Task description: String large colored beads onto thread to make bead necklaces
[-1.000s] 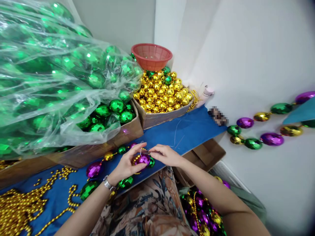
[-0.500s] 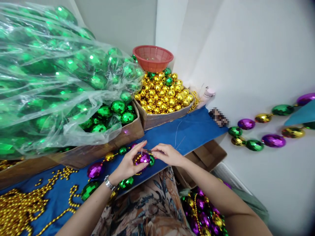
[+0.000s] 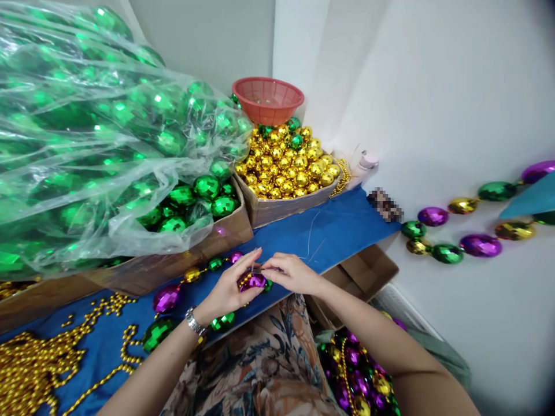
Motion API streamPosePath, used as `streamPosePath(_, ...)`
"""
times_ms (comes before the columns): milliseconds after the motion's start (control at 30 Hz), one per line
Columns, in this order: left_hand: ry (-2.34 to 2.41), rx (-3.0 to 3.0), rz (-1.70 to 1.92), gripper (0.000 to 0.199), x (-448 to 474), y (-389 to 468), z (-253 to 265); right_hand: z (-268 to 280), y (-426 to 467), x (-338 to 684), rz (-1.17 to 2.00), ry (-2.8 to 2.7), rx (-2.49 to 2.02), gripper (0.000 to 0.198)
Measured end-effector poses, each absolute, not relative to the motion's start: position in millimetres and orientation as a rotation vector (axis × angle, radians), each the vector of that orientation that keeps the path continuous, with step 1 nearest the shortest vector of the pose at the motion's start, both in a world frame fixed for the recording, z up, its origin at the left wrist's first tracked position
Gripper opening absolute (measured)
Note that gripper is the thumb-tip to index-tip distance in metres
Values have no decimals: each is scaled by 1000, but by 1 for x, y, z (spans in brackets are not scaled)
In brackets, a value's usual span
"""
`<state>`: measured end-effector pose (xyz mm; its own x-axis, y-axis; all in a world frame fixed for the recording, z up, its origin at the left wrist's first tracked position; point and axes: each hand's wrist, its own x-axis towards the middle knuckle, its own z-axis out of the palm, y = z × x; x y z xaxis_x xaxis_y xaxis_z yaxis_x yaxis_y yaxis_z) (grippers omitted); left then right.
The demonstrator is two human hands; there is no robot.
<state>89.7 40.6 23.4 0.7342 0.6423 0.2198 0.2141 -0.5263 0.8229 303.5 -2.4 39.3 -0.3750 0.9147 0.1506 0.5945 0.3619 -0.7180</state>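
My left hand (image 3: 226, 293), with a metal watch on its wrist, curls around a shiny purple bead (image 3: 254, 282) above the blue cloth (image 3: 299, 234). Small gold beads lie against that bead, and a thin thread rises beside my left fingertips. From the right, my right hand (image 3: 291, 273) meets it with thumb and fingers pinched together on something thin and dark, too small to name. A green bead shows just behind the purple one. Leading left from my hands is a strand of large beads, among them a purple one (image 3: 166, 299) and a green one (image 3: 158, 335).
Green beads (image 3: 182, 196) under clear plastic fill a box at left. Behind stands a box of gold beads (image 3: 288, 164) topped by a red basket (image 3: 267, 101). Gold bead chains (image 3: 34, 364) lie front left. Finished-looking strands (image 3: 359, 375) sit below right; a garland (image 3: 481, 245) hangs right.
My right fingers have shifted slightly left, closer to my left fingertips, covering more of the thin item. My left hand keeps its hold on the purple bead. The view has shifted slightly.
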Motion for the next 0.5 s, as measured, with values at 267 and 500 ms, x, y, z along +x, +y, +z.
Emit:
streamPosePath(267, 776, 1612, 781, 76, 78, 43, 16, -23, -5, 345, 450, -1942, -1998, 31)
streamPosePath(500, 866, 1172, 1048, 69, 59, 53, 4, -83, -19, 367, 318, -1963, -2371, 33)
